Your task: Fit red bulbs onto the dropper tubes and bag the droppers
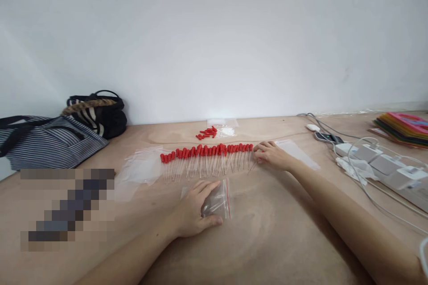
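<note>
A long row of clear droppers [200, 165] with red rubber bulbs lies side by side across the table. At the row's right end, my right hand [271, 155] is closed around a dropper; its thin clear tip [252, 167] sticks out below the fingers, while its bulb is hidden. My left hand [192, 207] rests with thumb and fingers apart over a clear zip bag [228, 200] with a red seal line. Whitish slender shapes show through that bag. Behind the row are loose red bulbs [207, 132] and a patch of clear tubes [228, 132].
Flat clear bags [143, 164] lie left of the row, and another bag [297, 152] is under my right forearm. A power strip [406, 187] with chargers and cables lines the right side. Left stand a striped bag [56, 142] and a black bag [112, 118]. Colourful sheets [403, 129] are stacked far right.
</note>
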A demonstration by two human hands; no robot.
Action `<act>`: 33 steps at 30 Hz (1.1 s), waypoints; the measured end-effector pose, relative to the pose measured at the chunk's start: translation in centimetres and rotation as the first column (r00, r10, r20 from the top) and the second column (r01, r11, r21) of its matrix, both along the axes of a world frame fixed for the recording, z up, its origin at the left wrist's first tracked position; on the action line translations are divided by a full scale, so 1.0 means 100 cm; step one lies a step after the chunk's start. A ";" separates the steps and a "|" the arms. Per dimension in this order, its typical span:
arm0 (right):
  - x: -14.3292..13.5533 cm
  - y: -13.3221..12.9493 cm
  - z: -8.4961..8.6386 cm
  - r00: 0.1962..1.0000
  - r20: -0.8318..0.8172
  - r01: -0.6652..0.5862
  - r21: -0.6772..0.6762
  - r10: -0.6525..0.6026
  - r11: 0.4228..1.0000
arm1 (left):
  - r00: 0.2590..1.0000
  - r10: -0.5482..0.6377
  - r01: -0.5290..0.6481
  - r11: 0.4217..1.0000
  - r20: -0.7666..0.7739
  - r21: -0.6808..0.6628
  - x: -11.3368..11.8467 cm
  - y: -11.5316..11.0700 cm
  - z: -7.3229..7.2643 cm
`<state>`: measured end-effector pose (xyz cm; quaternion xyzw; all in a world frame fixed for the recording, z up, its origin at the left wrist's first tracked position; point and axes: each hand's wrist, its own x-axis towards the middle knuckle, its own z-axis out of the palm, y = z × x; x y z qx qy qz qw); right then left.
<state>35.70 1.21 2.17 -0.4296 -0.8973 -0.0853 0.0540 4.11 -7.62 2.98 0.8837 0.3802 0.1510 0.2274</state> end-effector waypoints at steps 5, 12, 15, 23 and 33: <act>-0.006 -0.026 0.005 0.998 -0.058 -0.016 -0.126 0.009 0.992 | 1.000 0.003 -0.003 1.000 0.002 0.009 0.001 0.000 -0.001; -0.031 -0.070 0.018 0.959 -0.273 -0.144 -0.249 0.073 0.958 | 1.000 -0.010 0.011 0.998 -0.023 0.062 0.001 0.002 -0.004; -0.054 -0.081 0.018 0.950 -0.294 -0.170 -0.202 0.106 0.965 | 1.000 -0.021 0.022 0.995 -0.019 0.101 0.003 0.003 -0.006; -0.084 -0.090 -0.004 0.778 -0.602 -0.386 -0.231 0.180 0.893 | 0.999 -0.038 0.039 0.990 -0.009 0.139 0.006 0.004 -0.008; -0.058 -0.087 0.000 0.837 -0.545 -0.243 -0.287 0.051 0.927 | 0.994 -0.047 0.065 0.979 -0.094 0.196 0.002 0.001 -0.003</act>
